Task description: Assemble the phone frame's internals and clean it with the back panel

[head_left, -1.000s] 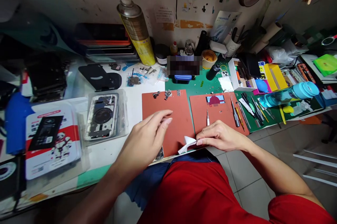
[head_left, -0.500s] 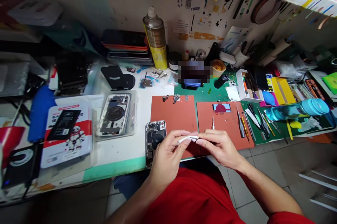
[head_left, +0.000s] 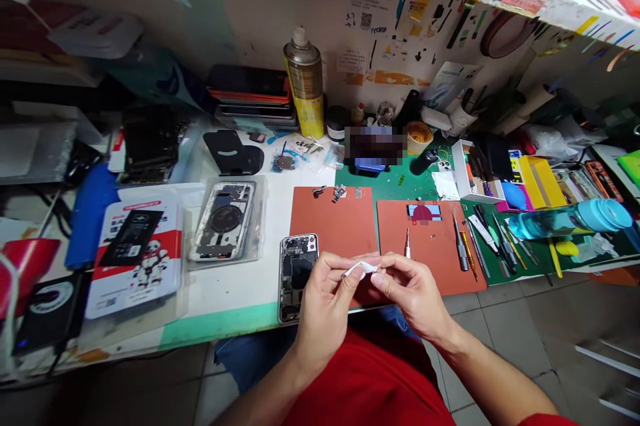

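Note:
A small white piece of tissue or cloth (head_left: 361, 269) is pinched in my left hand (head_left: 325, 306), above the front edge of the red-brown mats. My right hand (head_left: 410, 286) has thumb and fingertips closed at the right end of this white piece; whether something else small is between them cannot be made out. Just left of my left hand lies an opened phone (head_left: 293, 277) with its inner parts showing. Beyond my right hand, a small screwdriver (head_left: 407, 244) rests on the right mat (head_left: 445, 266). Small metal parts (head_left: 339, 193) lie on the left mat (head_left: 310, 213).
A phone frame (head_left: 225, 218) in a clear tray and a white-red box (head_left: 145, 279) stand at the left. Behind is a spray can (head_left: 306, 86). Screwdrivers and tweezers (head_left: 477, 246) and a blue bottle (head_left: 570, 218) lie at the right.
The camera view has shifted slightly, so the bench appears lower and further right. Between my fingers the white piece looks more bunched, and my right fingertips have shifted slightly on it.

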